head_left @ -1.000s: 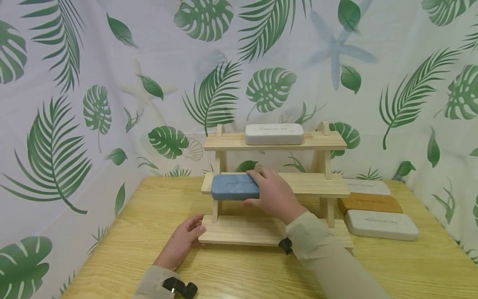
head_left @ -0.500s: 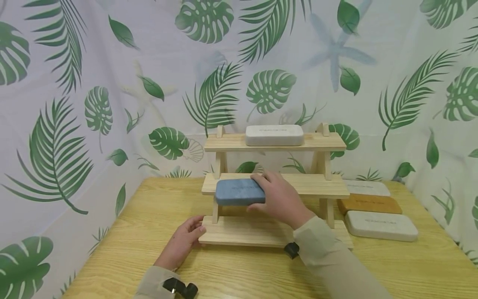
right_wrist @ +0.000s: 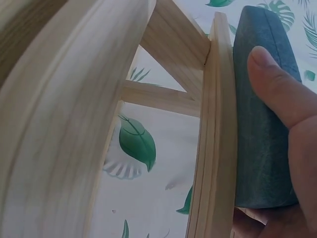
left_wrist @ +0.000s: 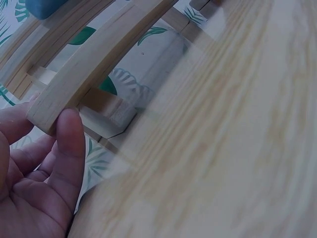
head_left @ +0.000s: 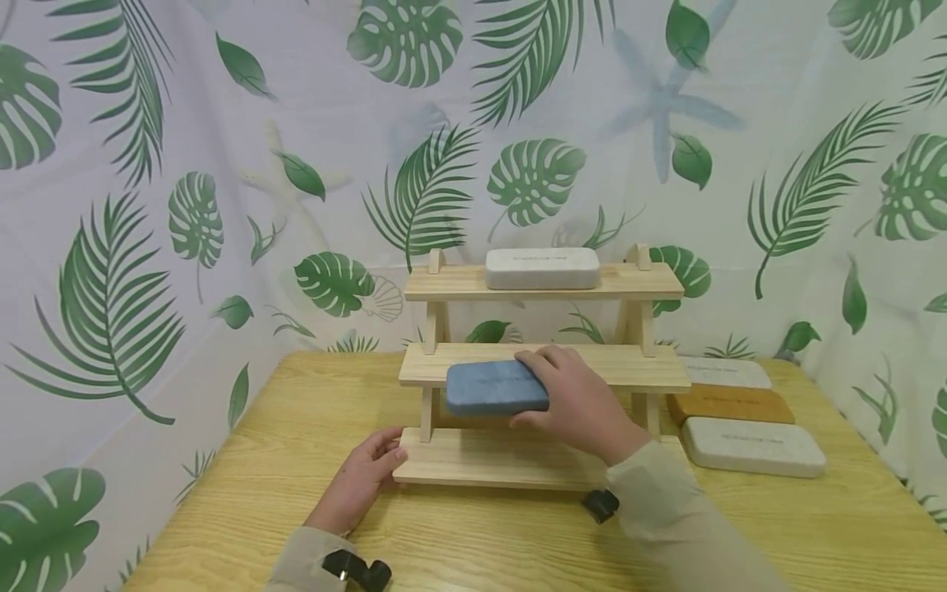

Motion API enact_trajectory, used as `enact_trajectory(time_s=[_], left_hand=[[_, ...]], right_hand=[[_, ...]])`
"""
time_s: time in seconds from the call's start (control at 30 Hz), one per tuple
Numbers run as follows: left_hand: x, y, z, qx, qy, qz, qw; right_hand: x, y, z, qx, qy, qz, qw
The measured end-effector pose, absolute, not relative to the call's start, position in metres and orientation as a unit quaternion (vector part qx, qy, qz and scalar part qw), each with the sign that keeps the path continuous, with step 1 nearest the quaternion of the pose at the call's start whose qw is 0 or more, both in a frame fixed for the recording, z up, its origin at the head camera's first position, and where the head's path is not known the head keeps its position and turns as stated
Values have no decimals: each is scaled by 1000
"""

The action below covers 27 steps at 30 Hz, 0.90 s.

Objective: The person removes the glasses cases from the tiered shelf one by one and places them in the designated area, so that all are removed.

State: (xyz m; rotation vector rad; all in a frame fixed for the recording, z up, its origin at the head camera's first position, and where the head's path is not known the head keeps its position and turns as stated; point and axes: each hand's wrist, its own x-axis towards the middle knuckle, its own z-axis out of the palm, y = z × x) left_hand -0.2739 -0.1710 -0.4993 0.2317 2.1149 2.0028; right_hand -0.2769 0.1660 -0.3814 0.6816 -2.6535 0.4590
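We count one rack [head_left: 647, 329] of three tiers and five cases: one blue case [head_left: 488, 390], one orange case [head_left: 728, 404] and three white cases [head_left: 542, 270]. One right hand [head_left: 580, 403] grips the blue case by its right end, thumb and fingers around it, at the front edge of the middle shelf [head_left: 629, 366]; we cannot tell whether case and shelf touch. One left hand [head_left: 362, 477] pinches the left end of the bottom shelf [head_left: 503, 456]. One white case rests midway along the top shelf [head_left: 444, 284]. Two white cases lie beside the rack, toward the right edge of the bench [head_left: 222, 526], the orange case between them.
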Motion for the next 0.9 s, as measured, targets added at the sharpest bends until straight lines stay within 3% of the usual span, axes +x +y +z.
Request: enact_trajectory(time_s=[0.9], left_hand=[[-276, -174, -502, 80, 724, 676, 106]], right_hand=[[-235, 244, -395, 251, -926, 161, 234]])
